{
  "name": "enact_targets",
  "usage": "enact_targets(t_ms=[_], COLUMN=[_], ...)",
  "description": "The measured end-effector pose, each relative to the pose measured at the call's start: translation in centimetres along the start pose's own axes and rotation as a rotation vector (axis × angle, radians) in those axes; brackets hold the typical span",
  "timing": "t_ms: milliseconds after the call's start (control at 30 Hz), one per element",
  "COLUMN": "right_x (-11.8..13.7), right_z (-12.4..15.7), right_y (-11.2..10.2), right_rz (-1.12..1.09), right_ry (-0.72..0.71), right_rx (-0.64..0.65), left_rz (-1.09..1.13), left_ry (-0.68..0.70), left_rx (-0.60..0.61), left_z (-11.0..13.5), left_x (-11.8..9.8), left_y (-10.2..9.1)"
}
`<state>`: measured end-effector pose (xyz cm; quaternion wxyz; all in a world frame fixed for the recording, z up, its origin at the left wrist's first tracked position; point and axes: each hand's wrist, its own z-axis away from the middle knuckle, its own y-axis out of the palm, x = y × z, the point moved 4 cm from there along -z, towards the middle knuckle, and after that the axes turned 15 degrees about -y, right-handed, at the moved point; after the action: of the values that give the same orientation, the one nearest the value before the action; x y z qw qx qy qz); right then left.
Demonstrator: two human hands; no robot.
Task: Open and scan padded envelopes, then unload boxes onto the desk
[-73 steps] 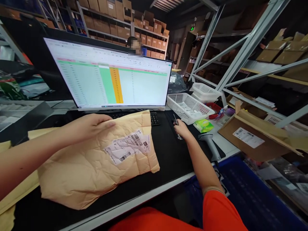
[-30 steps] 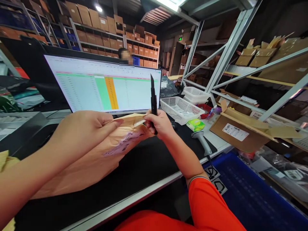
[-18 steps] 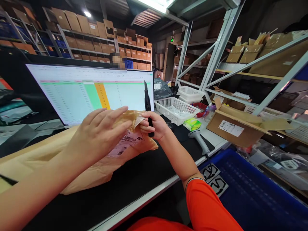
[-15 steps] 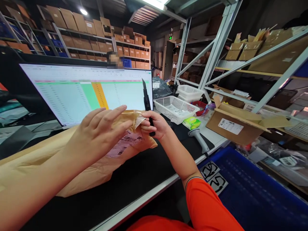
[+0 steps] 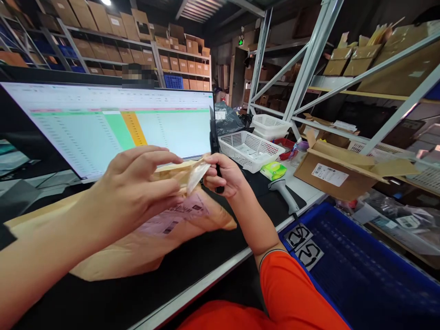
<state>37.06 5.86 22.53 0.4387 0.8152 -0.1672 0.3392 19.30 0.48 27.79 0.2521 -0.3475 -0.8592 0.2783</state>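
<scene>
A large tan paper mailer lies across the black mat, its printed label facing me. My left hand is closed at the mailer's upper edge, fingers bent over the paper. At the right end of that edge, my right hand pinches a corner where a whitish flap shows. The same hand keeps a black utility knife in its grip, blade pointing up in front of the monitor. What lies inside the mailer is hidden.
Behind the mailer stands a monitor with a spreadsheet. To the right are a white basket, a green packet, a barcode scanner and an open carton. A blue bin sits below the table edge. A person is behind the monitor.
My left fingers have gone from spread over the mailer to bent and closed at its edge. The whitish flap at the corner shows more. The view has shifted slightly.
</scene>
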Motion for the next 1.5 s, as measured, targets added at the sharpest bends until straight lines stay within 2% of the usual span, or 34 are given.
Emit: enact_targets(t_ms=[67,133,233,333,433,633,733,833,900,1000,1200,1267,1367,1433,1500], right_x=[-0.2,-0.6,-1.3,-2.2,-3.5,-4.5,-4.7,-5.2,-5.7,-6.2,-5.9,-5.0,-3.3,-2.2,-1.6], right_z=[0.2,0.1,-0.4,-0.3,1.5,7.0,7.5,6.6,5.7,4.9,5.3,5.3,4.7,4.0,3.1], right_y=[-0.2,-0.3,-0.8,-2.1,-3.5,-5.7,-6.4,-7.4,-8.0,-8.7,-9.4,-9.6,-9.8,-9.9,-9.9], right_rz=[0.036,0.055,0.094,0.244,0.363,0.346,0.506,0.635,0.678,0.693,0.706,0.805,0.934,0.956,0.920], right_ry=[0.060,0.105,0.047,-0.130,-0.223,-0.279,-0.283,-0.279,-0.278,-0.291,-0.306,-0.271,-0.120,-0.015,0.047], right_rx=[-0.020,-0.048,-0.147,-0.296,-0.379,-0.508,-0.595,-0.669,-0.661,-0.624,-0.648,-0.574,-0.369,-0.218,-0.136], left_rz=[0.088,0.107,-0.022,-0.178,-0.200,-0.277,-0.213,-0.124,-0.087,-0.088,-0.180,-0.209,-0.119,-0.009,0.034], left_ry=[-0.002,-0.002,-0.087,-0.188,-0.273,-0.204,-0.203,-0.249,-0.285,-0.271,-0.224,-0.184,-0.085,-0.017,0.033], left_rx=[0.095,0.135,0.044,-0.058,-0.096,-0.105,-0.082,-0.033,0.004,0.020,0.118,0.133,0.249,0.360,0.399], left_z=[0.1,0.6,1.6,2.7,3.2,2.4,2.2,2.3,2.5,2.5,2.2,2.0,1.4,1.1,1.0], left_x=[0.6,1.0,1.4,0.9,-0.2,-2.5,-3.1,-3.6,-3.7,-3.4,-1.2,-0.3,1.2,2.0,2.4], left_y=[-0.2,-0.1,0.8,2.7,4.7,8.5,10.4,11.7,12.2,12.0,9.5,8.4,7.3,7.1,7.0])
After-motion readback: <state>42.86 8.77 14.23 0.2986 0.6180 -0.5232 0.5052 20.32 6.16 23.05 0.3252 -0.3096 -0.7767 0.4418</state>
